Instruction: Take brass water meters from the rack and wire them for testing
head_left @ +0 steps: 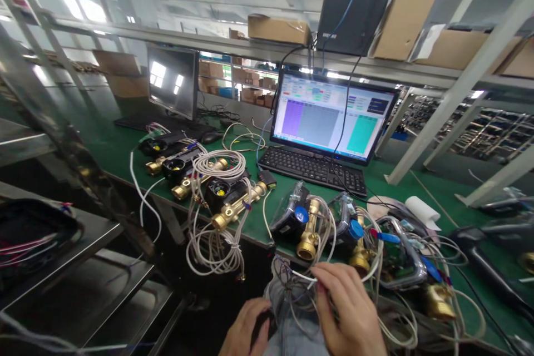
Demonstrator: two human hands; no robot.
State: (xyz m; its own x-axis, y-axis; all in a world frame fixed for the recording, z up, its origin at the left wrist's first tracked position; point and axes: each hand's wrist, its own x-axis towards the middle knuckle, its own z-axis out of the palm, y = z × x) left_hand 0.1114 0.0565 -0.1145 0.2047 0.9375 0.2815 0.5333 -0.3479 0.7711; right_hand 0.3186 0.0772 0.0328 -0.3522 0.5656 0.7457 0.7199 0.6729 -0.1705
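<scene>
My right hand [349,308] pinches a thin white cable [301,277] between thumb and fingers, low at the bench's front edge. My left hand [246,327] is beside it at the bottom, its fingers curled round something dark that I cannot make out. Between the hands, a tangle of thin grey wires [287,286] lies over the lap. Just beyond my right hand stand meters with brass bodies [309,231], blue round caps [301,214] and coiled grey cables. More brass meters [237,207] lie to the left, with a large cable coil [219,164] on top.
A lit monitor [329,117] and black keyboard [312,169] stand behind the meters on the green bench [125,150]. A dark monitor [173,82] is farther left. Cardboard boxes [277,29] sit on the shelf overhead. Metal racks [75,283] with a black tray are at left.
</scene>
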